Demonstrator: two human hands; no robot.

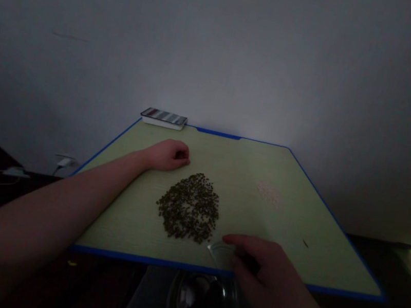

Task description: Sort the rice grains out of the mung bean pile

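Note:
A loose heap of small dark beans or seeds [191, 209] is spread over the pale table. Beyond its upper left side, my left hand [170, 155] rests on the surface with loosely curled fingers and nothing visible in them. My right hand [263, 267], at the front edge, pinches a clear flat plastic piece [221, 254] with curved lines like a protractor's. One corner of that piece lies close to the heap's lower right side. Below the edge, a shiny round metal bowl [184, 301] sits at my lap, partly covered by shadow.
Small pale grains [269, 193] lie scattered on the right of the blue-edged table [235, 161]. A thin dark sliver [305, 243] is nearer the right edge. At the back left corner, a phone [164, 116] lies on a white box [161, 123]. A wall stands behind.

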